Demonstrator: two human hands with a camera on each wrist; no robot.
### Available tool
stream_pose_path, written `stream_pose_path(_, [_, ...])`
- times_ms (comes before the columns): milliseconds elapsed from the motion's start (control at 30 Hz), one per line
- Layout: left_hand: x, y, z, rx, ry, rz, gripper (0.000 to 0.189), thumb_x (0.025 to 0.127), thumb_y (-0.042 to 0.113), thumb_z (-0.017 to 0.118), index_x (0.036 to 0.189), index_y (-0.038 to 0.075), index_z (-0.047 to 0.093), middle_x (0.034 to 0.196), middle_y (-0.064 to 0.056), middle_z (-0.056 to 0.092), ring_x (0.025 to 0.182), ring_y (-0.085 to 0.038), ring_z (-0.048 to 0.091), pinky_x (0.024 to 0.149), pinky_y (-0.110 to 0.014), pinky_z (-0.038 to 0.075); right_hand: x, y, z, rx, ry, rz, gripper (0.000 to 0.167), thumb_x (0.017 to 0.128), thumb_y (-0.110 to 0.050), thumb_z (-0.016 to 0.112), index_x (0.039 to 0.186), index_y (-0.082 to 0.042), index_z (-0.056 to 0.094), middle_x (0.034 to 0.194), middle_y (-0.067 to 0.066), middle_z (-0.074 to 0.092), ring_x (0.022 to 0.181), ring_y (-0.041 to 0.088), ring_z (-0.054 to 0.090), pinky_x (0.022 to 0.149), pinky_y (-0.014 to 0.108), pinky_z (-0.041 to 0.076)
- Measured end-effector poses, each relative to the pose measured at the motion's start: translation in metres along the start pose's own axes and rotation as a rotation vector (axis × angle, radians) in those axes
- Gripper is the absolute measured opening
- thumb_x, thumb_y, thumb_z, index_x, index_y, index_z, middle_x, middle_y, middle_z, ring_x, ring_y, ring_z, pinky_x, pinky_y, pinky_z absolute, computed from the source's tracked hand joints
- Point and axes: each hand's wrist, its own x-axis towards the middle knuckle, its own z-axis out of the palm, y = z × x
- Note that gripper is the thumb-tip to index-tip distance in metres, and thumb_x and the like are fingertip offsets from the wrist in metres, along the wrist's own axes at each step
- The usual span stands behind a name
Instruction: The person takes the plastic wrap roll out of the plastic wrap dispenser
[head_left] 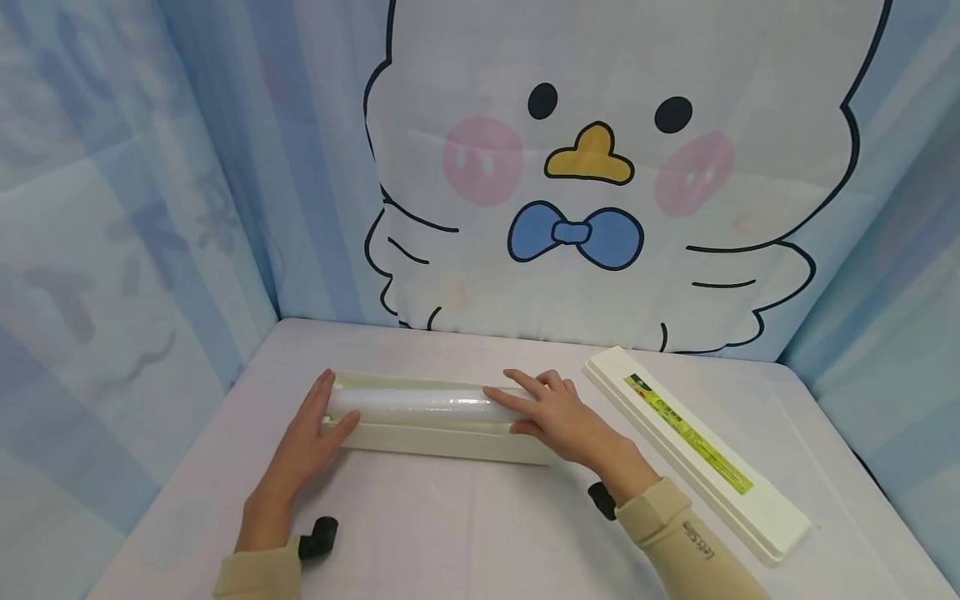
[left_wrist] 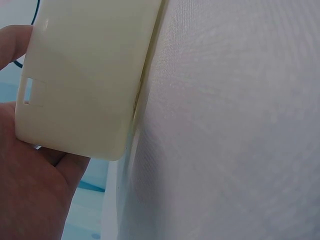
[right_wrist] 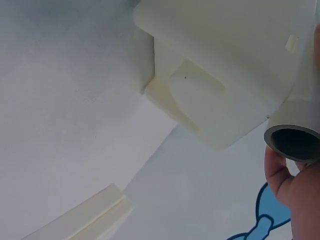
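Observation:
A long cream plastic box (head_left: 450,444) lies on the table with its top open. Inside its trough is a roll of clear plastic wrap (head_left: 420,406). At the box's left end, my left hand (head_left: 303,450) holds it between thumb and fingers; the left wrist view shows the box's side (left_wrist: 85,75) with a small slot. My right hand (head_left: 562,421) grips the roll's right end. In the right wrist view, the roll's hollow core (right_wrist: 296,142) shows beside the box end (right_wrist: 210,107), with fingers around it.
The long cream lid (head_left: 750,521), carrying a yellow-green label (head_left: 690,433), lies at a slant on the right of the table. A curtain with a cartoon bird (head_left: 570,292) hangs behind the table's far edge, and blue-white curtains (head_left: 127,250) flank it.

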Motion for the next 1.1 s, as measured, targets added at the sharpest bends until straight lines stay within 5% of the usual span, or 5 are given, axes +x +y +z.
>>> stream_pose_path(367, [-0.0024, 0.0027, -0.0009, -0.005, 0.002, -0.005, 0.082, 0.102, 0.035, 0.059, 0.158, -0.006, 0.015, 0.164, -0.027, 0.011, 0.15, -0.044, 0.009, 0.118, -0.062, 0.013, 0.0039, -0.0025, -0.0046, -0.037, -0.089, 0.001, 0.063, 0.095, -0.025, 0.072, 0.152, -0.037, 0.048, 0.16, 0.005, 0.037, 0.09, 0.014, 0.038, 0.08, 0.031, 0.034])
stream_pose_path(633, [-0.0016, 0.0014, -0.0008, 0.001, 0.003, -0.007, 0.082, 0.102, 0.035, 0.059, 0.158, -0.006, 0.015, 0.164, -0.027, 0.011, 0.15, -0.044, 0.009, 0.118, -0.061, 0.013, 0.0061, -0.0022, -0.0057, -0.138, -0.104, -0.059, 0.062, 0.098, -0.025, 0.069, 0.153, -0.034, 0.045, 0.141, 0.001, 0.056, 0.107, 0.025, 0.05, 0.084, 0.038, 0.04])
stream_pose_path(833, [-0.0011, 0.0021, -0.0009, 0.002, -0.007, -0.015, 0.082, 0.102, 0.036, 0.059, 0.159, -0.005, 0.015, 0.165, -0.026, 0.011, 0.15, -0.044, 0.009, 0.118, -0.061, 0.013, 0.0064, -0.0033, -0.0054, -0.155, -0.109, -0.077, 0.062, 0.098, -0.022, 0.068, 0.154, -0.031, 0.043, 0.143, 0.005, 0.055, 0.122, 0.031, 0.053, 0.1, 0.048, 0.044])
stream_pose_path(1100, [-0.0004, 0.0004, -0.0004, 0.01, -0.003, -0.017, 0.081, 0.103, 0.035, 0.058, 0.159, -0.005, 0.015, 0.165, -0.025, 0.011, 0.151, -0.043, 0.009, 0.118, -0.061, 0.012, 0.0058, -0.0038, -0.0042, -0.157, -0.092, -0.09, 0.062, 0.098, -0.02, 0.068, 0.154, -0.031, 0.043, 0.144, 0.006, 0.053, 0.121, 0.028, 0.055, 0.098, 0.047, 0.047])
